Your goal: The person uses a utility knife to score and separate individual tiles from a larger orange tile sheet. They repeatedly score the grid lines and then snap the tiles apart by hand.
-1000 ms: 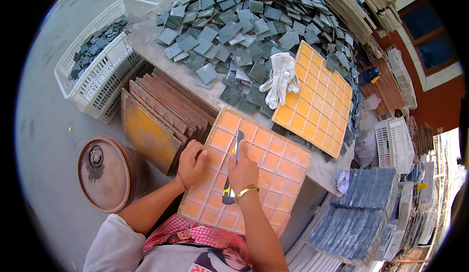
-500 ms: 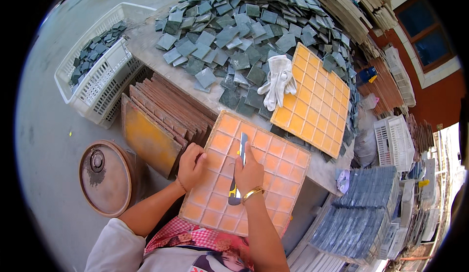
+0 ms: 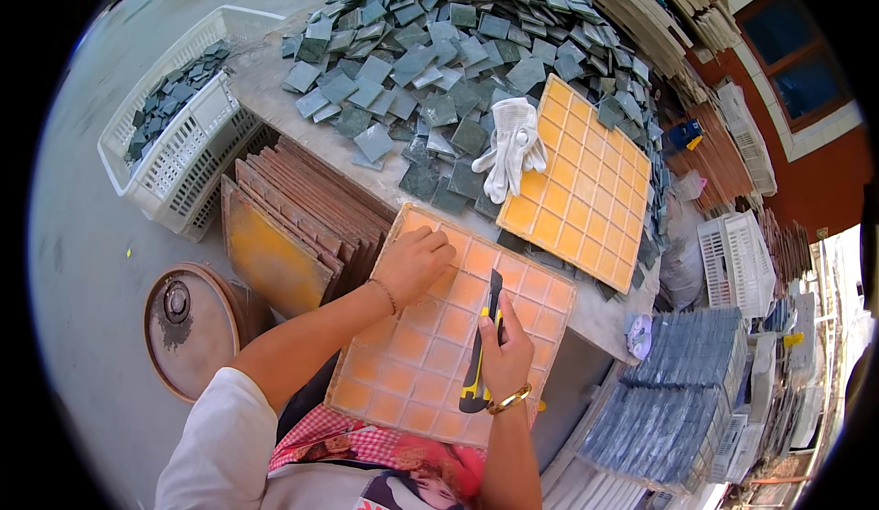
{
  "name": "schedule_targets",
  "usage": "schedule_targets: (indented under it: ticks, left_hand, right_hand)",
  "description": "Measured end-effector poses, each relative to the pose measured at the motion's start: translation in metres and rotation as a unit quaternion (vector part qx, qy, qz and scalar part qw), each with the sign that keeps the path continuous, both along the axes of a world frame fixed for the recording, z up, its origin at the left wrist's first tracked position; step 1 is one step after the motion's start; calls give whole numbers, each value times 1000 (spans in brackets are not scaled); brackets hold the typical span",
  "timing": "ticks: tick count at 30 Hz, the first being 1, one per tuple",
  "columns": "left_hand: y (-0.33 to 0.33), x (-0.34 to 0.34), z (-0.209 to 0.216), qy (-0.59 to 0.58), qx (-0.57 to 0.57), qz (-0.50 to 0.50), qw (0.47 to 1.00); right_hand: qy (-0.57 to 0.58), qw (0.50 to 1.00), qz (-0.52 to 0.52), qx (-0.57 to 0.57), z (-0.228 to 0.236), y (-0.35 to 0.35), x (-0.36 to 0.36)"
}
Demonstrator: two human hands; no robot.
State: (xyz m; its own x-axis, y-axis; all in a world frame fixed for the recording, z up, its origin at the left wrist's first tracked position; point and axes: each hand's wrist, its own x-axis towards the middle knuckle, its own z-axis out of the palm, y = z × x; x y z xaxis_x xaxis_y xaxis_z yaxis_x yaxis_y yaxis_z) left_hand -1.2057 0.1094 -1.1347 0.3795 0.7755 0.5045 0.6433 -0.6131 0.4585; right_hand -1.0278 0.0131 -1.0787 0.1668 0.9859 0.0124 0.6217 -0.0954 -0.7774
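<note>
My right hand (image 3: 507, 354) is wrapped round a yellow-and-black utility knife (image 3: 475, 384), its blade end pointing away from me. It is held over the right half of an orange gridded tray (image 3: 412, 373), which lies tilted in front of me against the table edge. My left hand (image 3: 421, 261) rests on the tray's upper left part, fingers bent and pressed together; what they hold, if anything, is hidden. Farther off, a second, yellow gridded tray (image 3: 586, 189) lies on the table beside stone tiles. A pair of white gloves (image 3: 513, 148) overlaps its left edge.
Grey-green stone tiles (image 3: 439, 61) are heaped on the table. At left stand a white plastic crate (image 3: 197, 176) of small tiles, a row of upright trays (image 3: 275, 254) and a rusty drum (image 3: 197, 354). Bundled grey tile stacks (image 3: 659, 418) stand at right.
My left hand has moved from the tray's left edge up and right onto its grid. The knife in my right hand has shifted right and slightly toward me.
</note>
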Motion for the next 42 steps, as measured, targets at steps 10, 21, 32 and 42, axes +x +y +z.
schedule_targets:
  ticks: [10, 21, 32, 42]
  left_hand:
    - [8, -7, 16, 141, 48, -16, 989]
    - [-9, -22, 25, -19, -60, -12, 998]
    - [-33, -60, 17, -79, -25, 133, 988]
    - [-58, -85, -7, -130, -62, 106, 984]
  right_hand:
    - [38, 999, 1, -9, 12, -16, 40]
    - [-26, 996, 79, 17, 19, 9, -9]
    - [-294, 914, 277, 40, 12, 86, -23]
    - [-438, 803, 405, 12, 12, 158, -42]
